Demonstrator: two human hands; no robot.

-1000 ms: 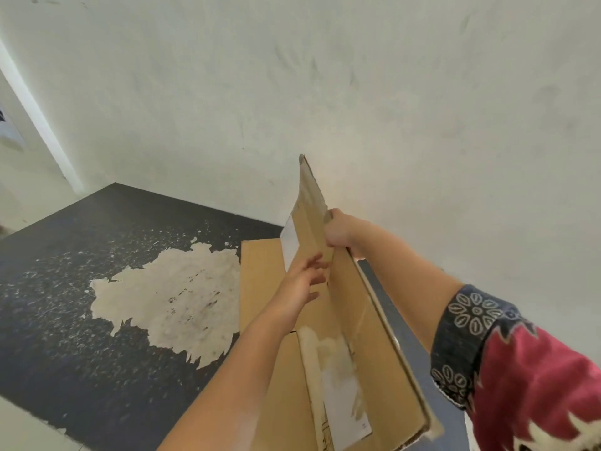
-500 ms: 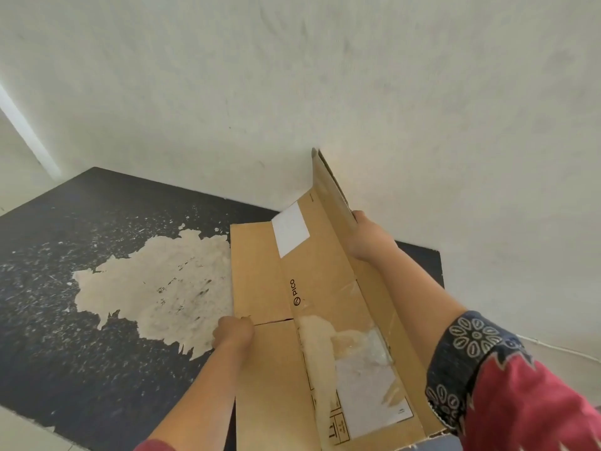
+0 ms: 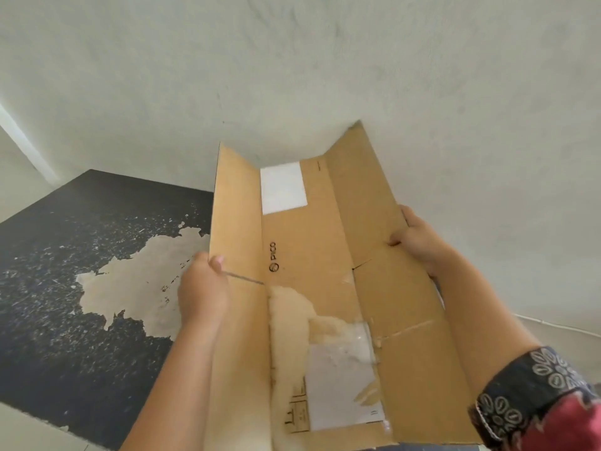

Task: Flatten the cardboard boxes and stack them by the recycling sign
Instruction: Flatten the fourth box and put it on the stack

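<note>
**Opened cardboard box held up in both hands**

A cardboard box [image 3: 312,262], opened out into a long sheet with creased panels, is held in the air in front of a pale wall [image 3: 292,76]. Its two outer panels bend up toward the camera, so the sheet forms a shallow trough. The far end reaches up to the wall; whether it touches cannot be told.

The left hand [image 3: 201,288] grips the left edge of the sheet about halfway along, its thumb curled over onto the inner face beside a slit between two flaps. The right hand [image 3: 416,239] grips the right edge, thumb on the inner face and fingers wrapped behind the panel. The right arm wears a sleeve [image 3: 540,402] with a dark patterned cuff and red cloth.

On the middle panel sits a white label [image 3: 283,187] near the far end, a small black logo [image 3: 273,257] printed below it, and a torn patch [image 3: 292,310] where the brown surface has peeled away. A second, shiny label [image 3: 341,385] lies near the close end, next to some printed symbols.

Below and to the left is a dark floor [image 3: 65,336] with a large pale worn patch [image 3: 140,288].
</note>
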